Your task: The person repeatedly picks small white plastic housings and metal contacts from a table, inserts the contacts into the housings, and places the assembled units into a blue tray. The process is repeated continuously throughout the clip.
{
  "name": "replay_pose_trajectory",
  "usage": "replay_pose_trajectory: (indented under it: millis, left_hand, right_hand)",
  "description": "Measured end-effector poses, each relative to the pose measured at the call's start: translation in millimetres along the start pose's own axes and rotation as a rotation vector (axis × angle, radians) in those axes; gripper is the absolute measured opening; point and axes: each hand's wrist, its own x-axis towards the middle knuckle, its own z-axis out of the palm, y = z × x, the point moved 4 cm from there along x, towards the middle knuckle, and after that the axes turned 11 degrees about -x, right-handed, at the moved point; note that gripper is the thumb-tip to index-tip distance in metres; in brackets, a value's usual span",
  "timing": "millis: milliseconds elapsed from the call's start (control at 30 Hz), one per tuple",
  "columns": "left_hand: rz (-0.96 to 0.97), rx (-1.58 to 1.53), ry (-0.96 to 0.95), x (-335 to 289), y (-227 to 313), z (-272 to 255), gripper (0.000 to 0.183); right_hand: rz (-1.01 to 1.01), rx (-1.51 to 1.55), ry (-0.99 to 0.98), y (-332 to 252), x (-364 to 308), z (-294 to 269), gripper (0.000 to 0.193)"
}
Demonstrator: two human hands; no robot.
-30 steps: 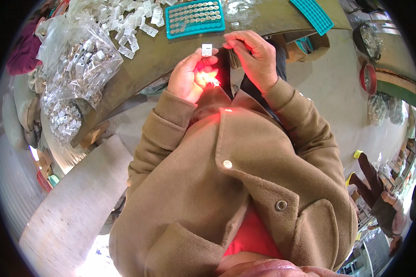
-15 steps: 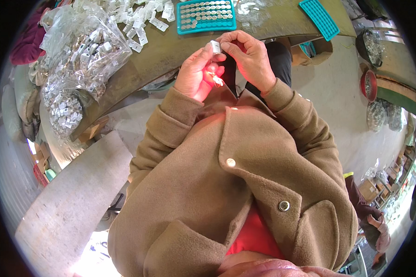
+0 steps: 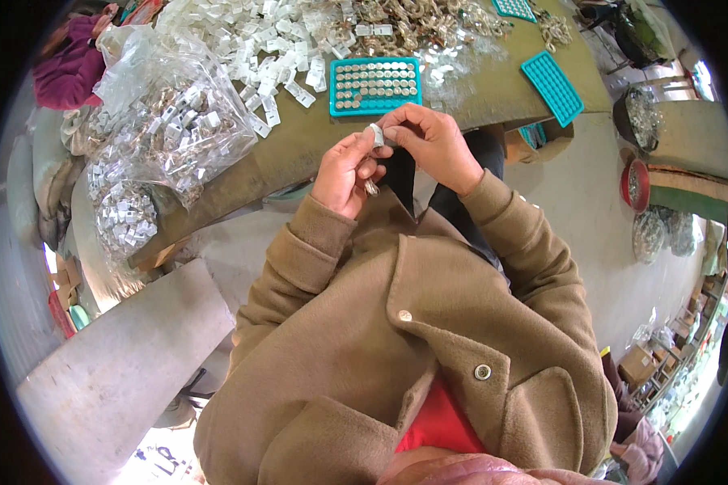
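Note:
My left hand (image 3: 341, 176) is closed on a small white plastic case (image 3: 377, 136), gripped between thumb and fingers just in front of the table edge. A short bundle of thin pale wire (image 3: 371, 187) hangs out below its curled fingers. My right hand (image 3: 437, 147) meets it from the right, thumb and forefinger pinched together at the case; whatever they pinch is too small to make out. Just beyond the hands lies a teal tray (image 3: 367, 111) with rows of round silver discs in its pockets, some front pockets bare.
Loose white cases (image 3: 279, 56) are heaped at the back left, beside a clear bag (image 3: 182, 133) full of wired cases. Wire bundles (image 3: 412, 28) pile up at the back. A second teal tray (image 3: 552, 87) lies at the table's right, above a cardboard box (image 3: 546, 148).
The red glow in my left palm has gone out. The view has shifted, so hands and table sit lower in it. Both hands stay together at the white case.

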Motion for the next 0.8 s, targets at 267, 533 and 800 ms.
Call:
replay_pose_trajectory:
  millis: [267,533,800]
  left_hand:
    - [0.068,0.006,0.007,5.1,14.8,-3.2,0.018]
    - [0.266,0.129,-0.059,5.2,47.2,-3.4,0.03]
    - [0.324,0.289,-0.05,8.3,54.2,-6.3,0.016]
  right_hand:
    - [-0.29,-0.251,0.063,-17.4,20.4,10.4,0.004]
    - [-0.245,-0.465,-0.142,-15.3,107.3,-18.3,0.017]
    - [-0.682,-1.196,0.212,-22.5,175.1,-2.6,0.004]
